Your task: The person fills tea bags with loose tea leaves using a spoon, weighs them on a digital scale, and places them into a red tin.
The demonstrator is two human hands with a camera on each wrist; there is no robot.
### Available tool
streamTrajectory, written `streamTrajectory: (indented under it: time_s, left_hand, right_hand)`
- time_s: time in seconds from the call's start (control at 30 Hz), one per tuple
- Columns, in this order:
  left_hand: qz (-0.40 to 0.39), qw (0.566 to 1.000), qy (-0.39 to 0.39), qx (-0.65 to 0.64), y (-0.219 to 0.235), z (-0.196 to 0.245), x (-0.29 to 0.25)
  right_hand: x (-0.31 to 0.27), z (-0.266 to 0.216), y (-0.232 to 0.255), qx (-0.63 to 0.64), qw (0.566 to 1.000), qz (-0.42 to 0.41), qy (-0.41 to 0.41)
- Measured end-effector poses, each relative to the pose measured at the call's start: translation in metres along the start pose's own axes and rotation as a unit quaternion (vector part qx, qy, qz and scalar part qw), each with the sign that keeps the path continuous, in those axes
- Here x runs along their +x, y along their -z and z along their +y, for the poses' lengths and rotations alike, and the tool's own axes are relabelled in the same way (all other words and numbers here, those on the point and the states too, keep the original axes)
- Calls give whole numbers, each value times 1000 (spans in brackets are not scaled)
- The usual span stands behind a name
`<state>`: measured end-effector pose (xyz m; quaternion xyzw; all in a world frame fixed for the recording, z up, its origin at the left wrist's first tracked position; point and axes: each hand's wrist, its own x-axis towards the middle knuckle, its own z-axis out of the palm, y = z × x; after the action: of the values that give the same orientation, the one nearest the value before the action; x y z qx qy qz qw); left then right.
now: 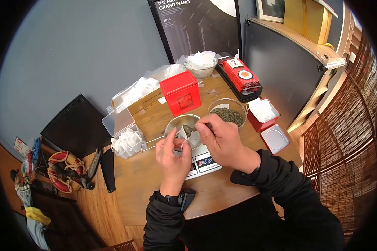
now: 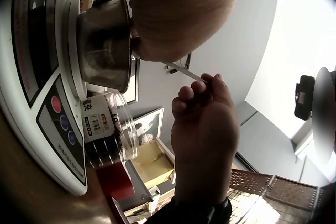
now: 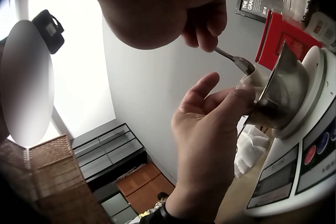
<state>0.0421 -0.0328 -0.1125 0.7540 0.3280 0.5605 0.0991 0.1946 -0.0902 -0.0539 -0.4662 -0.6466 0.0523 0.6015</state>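
Note:
My left hand (image 1: 174, 161) pinches a small white pouch (image 3: 252, 80) by its mouth. In my right hand (image 1: 227, 141) is a metal spoon (image 3: 241, 64), gripped by the handle, its bowl tipped at the pouch's opening. Dark bits show at the spoon's bowl in the head view. Both hands are above a steel pan (image 2: 105, 50) with a long handle, which stands on a white kitchen scale (image 1: 208, 164). Just beyond my right hand is a clear bowl of dried green leaves (image 1: 229, 116).
A red tin (image 1: 181, 94) stands behind the pan. White pouches fill a plastic box (image 1: 138, 146) at left and a glass bowl (image 1: 203, 73) at the back. An open red tin (image 1: 262, 125) and its lid (image 1: 275, 139) are at right, near a red package (image 1: 241, 75) on a black tray.

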Motion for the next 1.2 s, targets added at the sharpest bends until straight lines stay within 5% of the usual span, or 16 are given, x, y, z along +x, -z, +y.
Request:
streamTrajectory:
  time_s: [0.63,1.1,1.2]
  left_hand:
    - [-1,999,13,-34,-2,-9,-1]
    - [26,993,74,-94,0,1,11]
    - [83,991,63,-85,14,-4,22]
  right_hand:
    - [-7,-1,11,37,999,21,15]
    - [-51,43,25,127,971,186,-74]
    - [-51,45,26,133,968,198,-77]
